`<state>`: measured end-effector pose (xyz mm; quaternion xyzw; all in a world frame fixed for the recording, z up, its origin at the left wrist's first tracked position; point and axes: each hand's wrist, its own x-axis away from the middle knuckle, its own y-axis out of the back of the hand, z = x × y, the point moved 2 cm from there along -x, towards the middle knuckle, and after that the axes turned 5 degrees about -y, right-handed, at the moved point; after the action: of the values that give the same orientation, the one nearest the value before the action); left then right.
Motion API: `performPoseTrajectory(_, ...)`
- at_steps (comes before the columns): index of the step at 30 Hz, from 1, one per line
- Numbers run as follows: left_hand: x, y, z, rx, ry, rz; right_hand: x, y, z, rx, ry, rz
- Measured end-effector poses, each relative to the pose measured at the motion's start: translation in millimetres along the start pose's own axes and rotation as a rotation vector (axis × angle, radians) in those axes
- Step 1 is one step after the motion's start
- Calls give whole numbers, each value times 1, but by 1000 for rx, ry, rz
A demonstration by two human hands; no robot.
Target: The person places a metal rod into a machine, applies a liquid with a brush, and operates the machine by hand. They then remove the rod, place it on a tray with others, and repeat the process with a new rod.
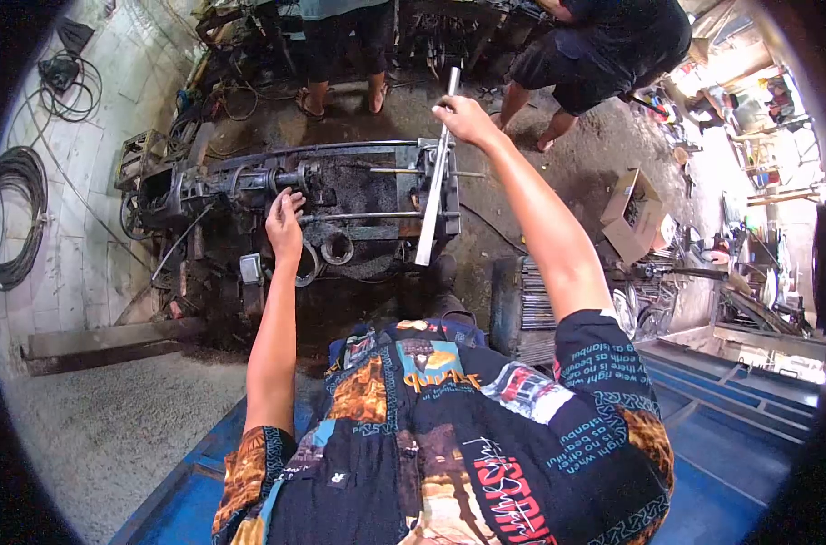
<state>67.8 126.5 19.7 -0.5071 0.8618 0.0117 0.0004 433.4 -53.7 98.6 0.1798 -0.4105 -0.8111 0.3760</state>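
Observation:
A long shiny metal bar slants across the right end of a greasy lathe-like machine. My right hand is closed round the bar near its far end, with a short piece sticking out beyond the fingers. At the machine's left part, my left hand is held close to the dark spindle head, fingers slightly bent and apart, with nothing visible in them. Dark metal shavings lie in the bed between the machine's rails. Two metal rings sit at the near side of the bed.
Two people stand beyond the machine, one in dark clothes at the right. An opened cardboard box is on the floor to the right. Stacked metal rods lie nearer me. Coiled cable hangs on the left wall.

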Motion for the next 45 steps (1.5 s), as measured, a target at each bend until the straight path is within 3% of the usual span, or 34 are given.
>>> performPoseTrajectory(6, 5, -22, -4, -22, -14, 26, 20, 3, -20, -42, 9, -27)
performPoseTrajectory(16, 45, -116, -40, -345, -94, 531, 21, -29, -66, -229, -249, -145)
performPoseTrajectory(18, 55, -133, -41, -530, -204, 573, 6, -40, -78, -259, -256, -170)
performPoseTrajectory(22, 86, -166, -53, -759, -44, 702, -50, -67, -117, -491, -365, -144)
performPoseTrajectory(23, 93, -172, -57, -667, -53, 704, -60, -67, -118, -790, -493, -63)
performPoseTrajectory(24, 102, -177, -47, -677, -104, 580, -70, -69, -119, -1084, -629, 30)
performPoseTrajectory(26, 115, -186, -41, -754, -62, 433, -101, -87, -139, -1548, -654, 81)
performPoseTrajectory(28, 124, -198, -49, -878, 46, 350, -112, -66, -125, -1721, -630, 125)
performPoseTrajectory(29, 129, -204, -47, -925, -40, 233, -123, -60, -126, -1763, -671, 99)
performPoseTrajectory(34, 125, -212, -43, -1307, 7, 94, -147, -57, -130, -1990, -772, 408)
performPoseTrajectory(40, 90, -179, -26, -1521, -162, 21, -113, -38, -156, -2096, -796, 264)
performPoseTrajectory(45, 51, -146, -14, -1600, -304, 146, -68, -25, -161, -2208, -729, 151)
